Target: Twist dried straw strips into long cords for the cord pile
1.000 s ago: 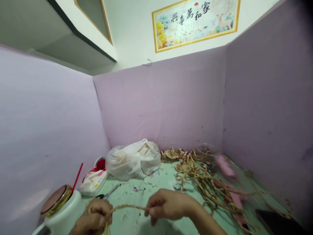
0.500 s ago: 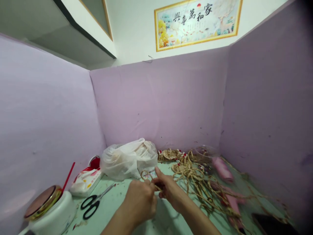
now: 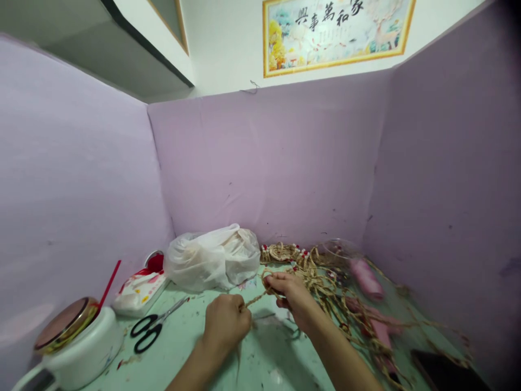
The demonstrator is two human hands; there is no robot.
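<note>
A short length of braided straw cord (image 3: 256, 299) is stretched between my two hands above the green table. My left hand (image 3: 228, 319) is closed in a fist around one end, and a thin loose strand hangs beneath it. My right hand (image 3: 291, 293) pinches the other part, where the cord curls into a small loop at the fingertips. Just right of that hand lies a tangled heap of the same straw cord (image 3: 321, 288). Behind it are coiled straw pieces with red and white beads (image 3: 283, 252).
Black-handled scissors (image 3: 152, 328) lie at left, near a white pot (image 3: 93, 347) with a round-lidded tin (image 3: 67, 326) on it. A tissue pack (image 3: 140, 293) and white plastic bag (image 3: 214, 258) stand behind. At right are a pink roll (image 3: 366, 278), a pink glue gun (image 3: 382, 328) and a dark phone-like slab (image 3: 443, 372).
My hands have moved apart, left hand leftward and right hand slightly right and up, drawing the cord out between them. The view has shifted slightly.
</note>
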